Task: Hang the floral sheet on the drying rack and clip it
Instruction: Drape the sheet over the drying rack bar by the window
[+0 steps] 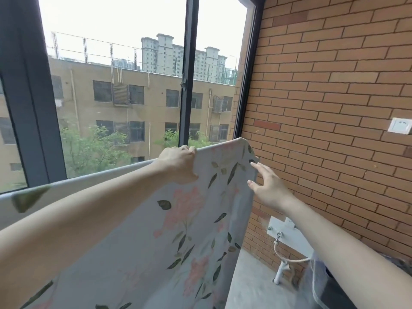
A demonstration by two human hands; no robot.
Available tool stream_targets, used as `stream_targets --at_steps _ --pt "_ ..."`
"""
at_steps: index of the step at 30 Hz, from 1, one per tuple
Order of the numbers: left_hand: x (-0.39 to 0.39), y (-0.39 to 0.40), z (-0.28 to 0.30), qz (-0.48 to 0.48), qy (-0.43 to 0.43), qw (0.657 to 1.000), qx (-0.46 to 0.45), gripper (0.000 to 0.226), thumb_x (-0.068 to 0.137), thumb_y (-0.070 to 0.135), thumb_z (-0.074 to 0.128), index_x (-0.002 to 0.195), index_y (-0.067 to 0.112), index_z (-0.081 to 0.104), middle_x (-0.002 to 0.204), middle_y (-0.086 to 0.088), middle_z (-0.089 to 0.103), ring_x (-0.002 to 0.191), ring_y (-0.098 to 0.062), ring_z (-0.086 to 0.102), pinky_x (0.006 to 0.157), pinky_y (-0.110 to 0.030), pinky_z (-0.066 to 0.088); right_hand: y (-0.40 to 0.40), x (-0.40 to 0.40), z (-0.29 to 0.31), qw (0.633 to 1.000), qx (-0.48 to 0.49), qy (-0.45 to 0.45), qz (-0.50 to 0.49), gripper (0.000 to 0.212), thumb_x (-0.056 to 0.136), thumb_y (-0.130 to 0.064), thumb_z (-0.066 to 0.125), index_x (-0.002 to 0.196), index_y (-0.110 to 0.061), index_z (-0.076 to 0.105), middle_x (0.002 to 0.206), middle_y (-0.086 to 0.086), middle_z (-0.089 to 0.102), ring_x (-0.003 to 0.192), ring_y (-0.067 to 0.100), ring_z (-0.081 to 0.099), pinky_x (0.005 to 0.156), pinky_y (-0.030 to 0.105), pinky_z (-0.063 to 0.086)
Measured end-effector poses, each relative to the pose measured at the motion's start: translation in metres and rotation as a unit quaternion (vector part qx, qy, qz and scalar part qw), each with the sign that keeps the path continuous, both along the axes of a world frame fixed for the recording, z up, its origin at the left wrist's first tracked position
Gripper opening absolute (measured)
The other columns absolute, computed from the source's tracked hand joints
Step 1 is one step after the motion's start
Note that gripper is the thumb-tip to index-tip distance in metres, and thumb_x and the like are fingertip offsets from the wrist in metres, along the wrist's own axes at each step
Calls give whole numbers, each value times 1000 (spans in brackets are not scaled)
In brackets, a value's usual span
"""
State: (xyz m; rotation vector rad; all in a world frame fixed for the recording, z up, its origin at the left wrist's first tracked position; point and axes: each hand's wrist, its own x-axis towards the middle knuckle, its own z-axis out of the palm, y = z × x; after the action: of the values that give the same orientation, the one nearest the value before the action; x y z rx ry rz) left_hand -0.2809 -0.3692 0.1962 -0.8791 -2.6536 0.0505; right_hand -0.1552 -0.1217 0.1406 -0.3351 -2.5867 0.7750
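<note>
Pale cotton printed with pink blooms, the floral sheet [191,219] hangs with its top edge running left to right before the window [124,90], the left hand [178,163] gripping that edge, seemingly to steady it, the right hand [267,186] spread-fingered at its side hem.

sheet [178,219] before window [111,85], wall [334,85] right
</note>
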Motion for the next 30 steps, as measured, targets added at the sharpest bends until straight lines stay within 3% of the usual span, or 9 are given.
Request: stream_targets --at_steps 7,12,16,21,26,30 --pt "-35 64 0 8 14 1000 -2 64 89 54 64 138 17 46 126 -5 60 105 -25 62 73 -35 43 63 -68 -5 1000 -13 1 10 62 102 -31 58 160 -29 33 168 -5 26 154 17 25 125 41 23" --pt "-47 91 0 29 18 999 -5 59 90 63 61 127 19 47 109 -2 59 88 -22 56 69 -34 44 103 -120 0 998 -41 29 27 60 103 -29 58 158 -25 36 163 -1 34 148 20 33 119 38 30" --pt "-57 117 0 67 24 997 17 45 88 55 64 112 20 51 83 4 52 75 -20 55 64 -33 44 139 -160 7 998 -25 33 43 55 104 -30 56 156 -24 40 160 2 38 145 23 39 118 40 33" --pt "-66 132 -5 139 37 988 58 38 79 63 60 97 29 58 81 7 58 76 -18 60 59 -31 45 191 -211 16 997 -41 56 18 44 105 -32 53 148 -24 51 151 4 50 132 25 51 109 37 41" --pt "-63 132 -4 189 43 979 64 36 77 67 62 89 33 58 77 13 55 70 -10 53 52 -27 32 218 -258 2 994 -63 49 75 26 101 -44 60 118 -28 70 112 -6 73 104 16 68 91 37 57" --pt "-61 134 -2 210 20 975 67 39 74 71 63 77 35 49 76 14 56 73 -12 54 61 -32 37 228 -273 -5 983 -94 109 116 14 98 -40 67 99 -29 76 89 -16 73 87 2 67 69 22 53"
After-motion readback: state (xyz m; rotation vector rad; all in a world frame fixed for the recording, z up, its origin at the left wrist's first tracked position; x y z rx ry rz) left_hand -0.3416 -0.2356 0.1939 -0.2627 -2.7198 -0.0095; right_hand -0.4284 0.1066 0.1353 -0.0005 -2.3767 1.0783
